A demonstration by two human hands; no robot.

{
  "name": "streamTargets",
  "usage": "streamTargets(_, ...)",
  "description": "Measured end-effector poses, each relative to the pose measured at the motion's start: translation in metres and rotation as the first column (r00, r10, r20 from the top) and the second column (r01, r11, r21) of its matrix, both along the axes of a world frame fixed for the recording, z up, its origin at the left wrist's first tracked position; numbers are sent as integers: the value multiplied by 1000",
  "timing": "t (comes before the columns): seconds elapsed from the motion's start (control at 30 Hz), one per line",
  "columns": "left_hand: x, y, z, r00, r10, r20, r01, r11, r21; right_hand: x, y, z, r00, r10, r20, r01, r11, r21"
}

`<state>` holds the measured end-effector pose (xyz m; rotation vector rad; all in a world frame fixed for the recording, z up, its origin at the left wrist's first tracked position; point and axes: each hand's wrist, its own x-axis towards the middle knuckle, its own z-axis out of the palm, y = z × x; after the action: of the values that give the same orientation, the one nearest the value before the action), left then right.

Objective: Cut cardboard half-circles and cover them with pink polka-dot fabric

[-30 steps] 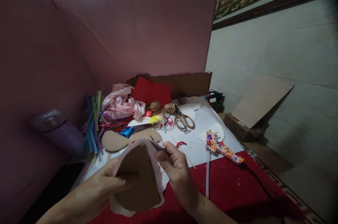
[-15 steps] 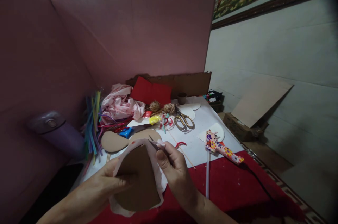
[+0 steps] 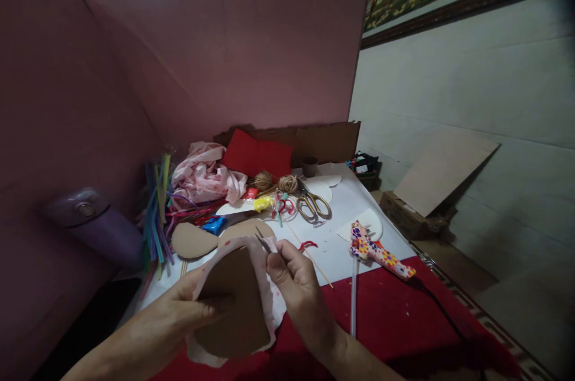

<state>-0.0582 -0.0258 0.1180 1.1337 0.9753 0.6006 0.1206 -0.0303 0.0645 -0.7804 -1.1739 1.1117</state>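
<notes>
My left hand (image 3: pixel 188 303) grips the left side of a brown cardboard piece (image 3: pixel 236 303), thumb on its face. White fabric with pinkish-red spots (image 3: pixel 275 303) wraps behind the cardboard, and its loose edge stands up around the rim. At the top right of that rim, my right hand (image 3: pixel 299 285) pinches slim dark metal tweezers (image 3: pixel 263 241) between thumb and fingers. The two pointed tips are slightly apart, at the fabric's upper edge. The fingers under the cardboard are hidden.
A flowered glue gun (image 3: pixel 377 252) lies at right, with a glue stick (image 3: pixel 353 303) below it. Gold-handled scissors (image 3: pixel 313 206), twine balls (image 3: pixel 287 183), cardboard shapes (image 3: pixel 193 241), pipe cleaners (image 3: pixel 157 210) and crumpled fabric (image 3: pixel 202 174) lie farther back. A purple bottle (image 3: pixel 99 228) stands left.
The tweezers' tips have shifted slightly up and show more clearly above the fabric edge. My right hand has moved very little, and the left hand keeps its hold on the cardboard.
</notes>
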Motion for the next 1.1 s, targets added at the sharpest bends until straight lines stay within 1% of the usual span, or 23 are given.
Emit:
streamTargets(0.13,2,1,1,1000,-16,-25,16,1000,-10,0,1,1,999,-13,44,13,1000,-1)
streamTargets(0.3,-2,1,0,999,24,-22,-25,1000,-16,0,1,0,999,-43,33,44,999,-32)
streamTargets(0.4,-3,1,-1,1000,10,-12,-10,1000,-6,1,1,-1,1000,-20,-6,20,999,-46)
streamTargets(0.47,-3,1,-2,1000,1,0,-1,1000,-4,1,1,-1,1000,-11,7,11,998,-54)
streamTargets(0.63,-2,2,-4,1000,-22,12,22,999,-24,1,2,-1,997,-49,64,50,999,-18)
streamTargets(0.83,0,1,-2,1000,-17,17,17,1000,5,0,0,-2,999,-30,27,31,999,-36)
streamTargets(1.0,0,0,0,1000,-10,18,10,1000,6,0,1,-2,998,-56,-13,56,998,-36)
streamTargets(1.1,-1,1,1,1000,4,22,-4,1000,8,1,2,-3,996,-62,-58,58,996,-72)
